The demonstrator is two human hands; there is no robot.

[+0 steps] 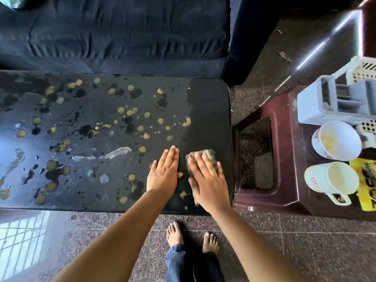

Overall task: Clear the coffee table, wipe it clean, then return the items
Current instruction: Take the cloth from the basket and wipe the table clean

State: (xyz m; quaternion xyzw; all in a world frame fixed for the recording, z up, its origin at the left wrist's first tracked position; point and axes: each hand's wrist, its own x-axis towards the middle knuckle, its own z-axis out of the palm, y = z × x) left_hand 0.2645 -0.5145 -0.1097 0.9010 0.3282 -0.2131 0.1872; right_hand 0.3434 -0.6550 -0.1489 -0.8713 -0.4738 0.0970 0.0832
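Stained coffee table (209, 110): right hand (207, 180) flat atop cloth (208, 154), seemingly pressing; left hand (164, 174) flat beside.

Only one camera here, worn on the person's head. It looks steeply down from standing height over the near long edge of the coffee table (101, 139), facing across it to the dark sofa (114, 33) along the top of frame. The lens is wide, so straight edges bow. It's close enough that the left hand (164, 171) and right hand (205, 180) sit mid-frame. Bare feet (174, 233) show at the bottom, a maroon stool (289, 139) fills the right side, and the table's left end runs out of shot.
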